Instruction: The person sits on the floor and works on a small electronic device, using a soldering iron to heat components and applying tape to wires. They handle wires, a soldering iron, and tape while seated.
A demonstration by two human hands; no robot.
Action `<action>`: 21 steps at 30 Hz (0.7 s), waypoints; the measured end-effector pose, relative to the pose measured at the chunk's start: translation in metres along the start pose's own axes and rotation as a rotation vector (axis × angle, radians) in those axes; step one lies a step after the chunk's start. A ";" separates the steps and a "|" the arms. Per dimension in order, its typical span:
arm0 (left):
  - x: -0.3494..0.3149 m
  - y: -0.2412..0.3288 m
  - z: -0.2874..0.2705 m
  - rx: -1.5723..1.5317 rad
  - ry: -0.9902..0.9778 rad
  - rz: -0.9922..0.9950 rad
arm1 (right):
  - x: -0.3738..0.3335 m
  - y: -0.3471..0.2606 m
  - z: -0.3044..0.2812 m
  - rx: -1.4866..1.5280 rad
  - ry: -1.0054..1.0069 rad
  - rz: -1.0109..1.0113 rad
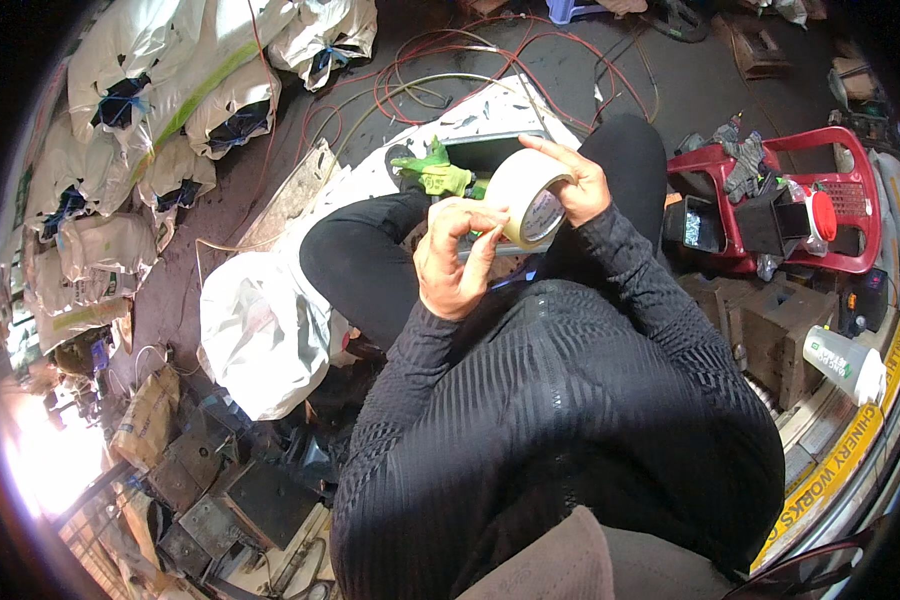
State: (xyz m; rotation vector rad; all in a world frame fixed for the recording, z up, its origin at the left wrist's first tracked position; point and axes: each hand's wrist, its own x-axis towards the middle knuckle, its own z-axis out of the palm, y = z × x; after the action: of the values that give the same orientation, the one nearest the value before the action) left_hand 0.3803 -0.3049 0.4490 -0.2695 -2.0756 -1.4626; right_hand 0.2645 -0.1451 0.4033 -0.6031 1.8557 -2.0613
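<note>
A wide roll of cream-coloured tape (515, 187) is held up in front of my lap, its hollow core turned to the right. My right hand (582, 184) grips it from the right, the thumb at the core and the fingers over the top. On the near left side, my left hand (452, 262) pinches at the roll's edge with thumb and forefinger. Whether a loose tape end is between them is too small to tell. Behind the roll lie a green work glove (434, 170) and a dark tray (480, 153), partly hidden by the roll and my hands.
A red plastic stool (855, 200) on its side stands right, with grey gloves (744, 165) and dark boxes. Beside it are metal blocks (785, 325) and a lidded cup (842, 362). Left sit a white sack (265, 335) and several wrapped bundles (110, 245). Red hoses (370, 75) coil ahead.
</note>
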 end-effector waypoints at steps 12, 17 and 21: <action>0.010 0.007 0.011 -0.140 -0.005 0.014 | 0.009 0.022 -0.013 0.119 0.213 -0.036; 0.016 0.007 0.016 -0.168 0.020 -0.012 | 0.018 0.032 -0.013 0.176 0.270 -0.057; 0.011 0.016 0.019 -0.188 0.003 0.014 | 0.018 0.028 -0.010 0.410 0.434 0.160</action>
State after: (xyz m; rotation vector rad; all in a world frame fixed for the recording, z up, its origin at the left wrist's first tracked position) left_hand 0.3727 -0.2838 0.4632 -0.3546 -1.9311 -1.6507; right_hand 0.2424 -0.1482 0.3762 0.1010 1.5319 -2.4975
